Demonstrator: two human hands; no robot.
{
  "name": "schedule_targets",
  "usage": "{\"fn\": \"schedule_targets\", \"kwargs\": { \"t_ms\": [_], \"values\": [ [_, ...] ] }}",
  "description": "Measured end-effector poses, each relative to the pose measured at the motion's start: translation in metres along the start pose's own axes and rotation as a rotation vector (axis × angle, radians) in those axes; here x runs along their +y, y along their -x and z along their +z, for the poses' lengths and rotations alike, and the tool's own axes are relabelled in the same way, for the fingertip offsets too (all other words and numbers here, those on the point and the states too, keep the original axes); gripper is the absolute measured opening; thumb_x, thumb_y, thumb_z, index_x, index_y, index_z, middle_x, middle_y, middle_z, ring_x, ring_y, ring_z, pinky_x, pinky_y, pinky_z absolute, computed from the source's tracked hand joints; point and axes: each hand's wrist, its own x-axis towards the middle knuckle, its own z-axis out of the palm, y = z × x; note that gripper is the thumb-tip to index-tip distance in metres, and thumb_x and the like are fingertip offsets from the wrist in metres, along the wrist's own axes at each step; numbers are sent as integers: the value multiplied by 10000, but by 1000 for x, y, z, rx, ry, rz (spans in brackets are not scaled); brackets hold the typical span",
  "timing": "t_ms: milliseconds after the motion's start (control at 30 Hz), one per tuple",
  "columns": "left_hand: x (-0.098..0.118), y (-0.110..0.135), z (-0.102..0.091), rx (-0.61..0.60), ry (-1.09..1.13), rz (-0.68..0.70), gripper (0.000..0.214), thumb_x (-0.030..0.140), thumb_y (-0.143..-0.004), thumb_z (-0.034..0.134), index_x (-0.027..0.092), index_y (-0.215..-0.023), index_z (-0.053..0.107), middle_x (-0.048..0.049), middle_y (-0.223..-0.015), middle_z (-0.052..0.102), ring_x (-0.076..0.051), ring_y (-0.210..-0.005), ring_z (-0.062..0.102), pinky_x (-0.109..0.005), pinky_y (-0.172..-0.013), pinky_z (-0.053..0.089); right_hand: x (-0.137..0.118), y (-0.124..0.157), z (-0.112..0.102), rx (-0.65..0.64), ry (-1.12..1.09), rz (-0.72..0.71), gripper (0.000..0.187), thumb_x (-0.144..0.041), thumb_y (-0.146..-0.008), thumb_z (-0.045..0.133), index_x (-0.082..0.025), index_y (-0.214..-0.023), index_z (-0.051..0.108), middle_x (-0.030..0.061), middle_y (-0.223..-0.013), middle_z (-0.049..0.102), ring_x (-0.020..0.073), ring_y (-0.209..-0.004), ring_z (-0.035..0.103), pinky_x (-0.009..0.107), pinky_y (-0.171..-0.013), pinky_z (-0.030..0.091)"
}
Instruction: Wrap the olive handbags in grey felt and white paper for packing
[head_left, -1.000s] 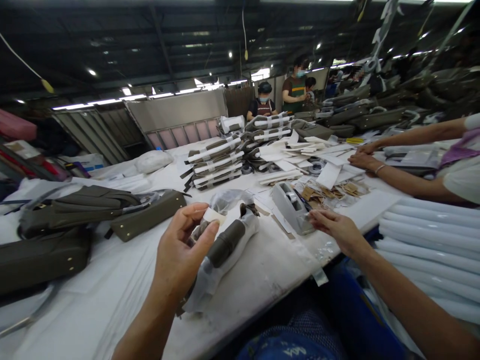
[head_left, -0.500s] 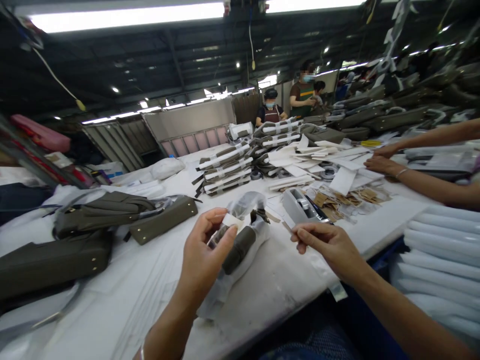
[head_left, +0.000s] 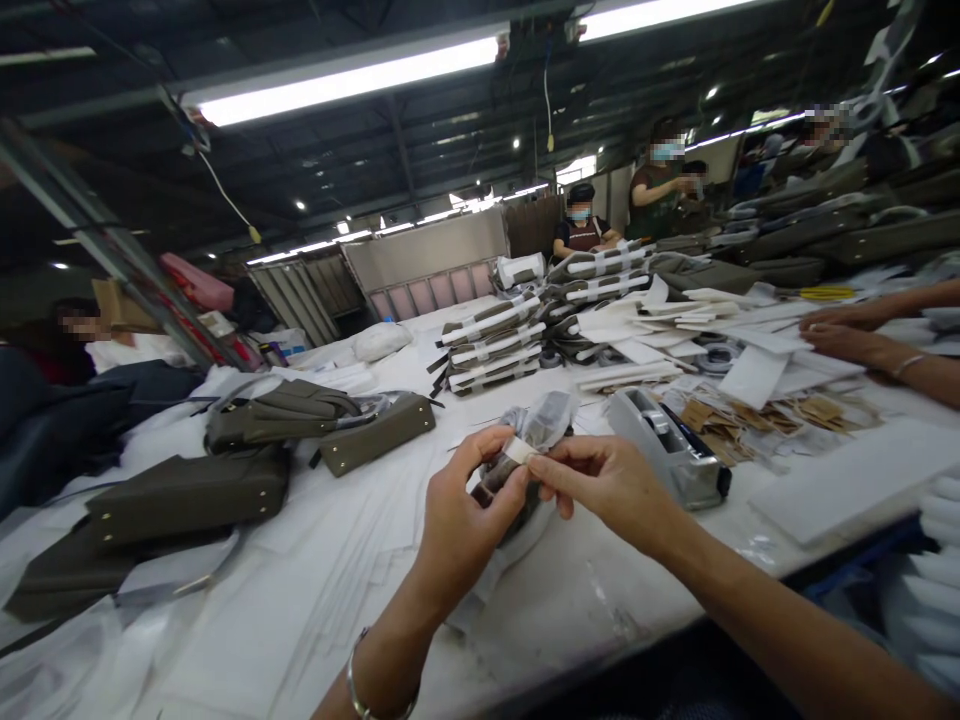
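My left hand (head_left: 469,505) is closed in a pinch round a short white strip (head_left: 517,450), which wraps a dark olive strap bundle. Cloudy clear plastic (head_left: 551,418) covers much of this bundle, and my fingers hide part of it. From the right, my right hand (head_left: 611,490) meets it, thumb and fingers pinched together at the strip's right end. Any tape between those fingertips is too small to make out. Just beyond my right hand stands a grey tape dispenser (head_left: 664,450) on the white table (head_left: 555,600).
Olive bags (head_left: 187,490) lie on the left. Farther back are stacked wrapped bundles (head_left: 495,345) and loose white sheets (head_left: 675,325). Brown paper pieces (head_left: 772,415) lie right of the dispenser. A co-worker's hands (head_left: 847,330) reach in at the right; other people stand farther back.
My right hand has moved left from beside the tape dispenser to the white strip at my left hand. The camera view has turned somewhat left.
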Motion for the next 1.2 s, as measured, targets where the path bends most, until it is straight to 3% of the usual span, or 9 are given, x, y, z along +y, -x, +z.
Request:
{"fn": "schedule_targets", "kwargs": {
  "t_ms": [167, 400, 600, 900, 1200],
  "values": [
    [2, 0, -1, -2, -80, 48, 338, 283, -819, 683, 257, -1153, 641, -19, -1154, 697, -195, -1072, 645, -299, -954, 491, -1, 4, -6, 62, 263, -89, 299, -451, -857, 654, -229, -673, 734, -20, -539, 647, 135, -511, 572, 252, -524, 403],
    [5, 2, 1, 26, -130, 32, 340, 244, -799, 674, 256, -1138, 644, -10, -1112, 711, -192, -1016, 664, -298, -908, 512, 3, 5, -9, -29, 181, -105, 236, -392, -900, 594, -235, -787, 730, -13, -675, 702, 163, -651, 643, 258, -626, 456],
    [6, 2, 1, 27, -124, 9, 331, 276, -806, 684, 255, -1134, 648, -17, -1120, 705, -197, -1022, 661, -312, -920, 513, 10, 7, -7, 59, 356, -219, 216, -265, -917, 542, -248, -763, 693, -16, -704, 701, 160, -651, 619, 275, -645, 431],
    [3, 7, 6, 9, -9, -34, 322, 271, -823, 686, 269, -1141, 631, -4, -1146, 692, -177, -1057, 650, -283, -944, 500, 15, 3, 5, 57, 35, -87, 103, -251, -882, 549, -223, -890, 648, -28, -671, 660, 160, -628, 633, 270, -623, 475],
    [1, 9, 4, -8, 94, -94, 351, 287, -834, 700, 255, -1167, 594, -11, -1117, 690, -163, -1018, 662, -264, -910, 508, 14, 2, 17, 168, 75, -166, 101, -172, -871, 514, -218, -824, 591, -26, -704, 646, 134, -610, 610, 249, -615, 465]
  ]
}}
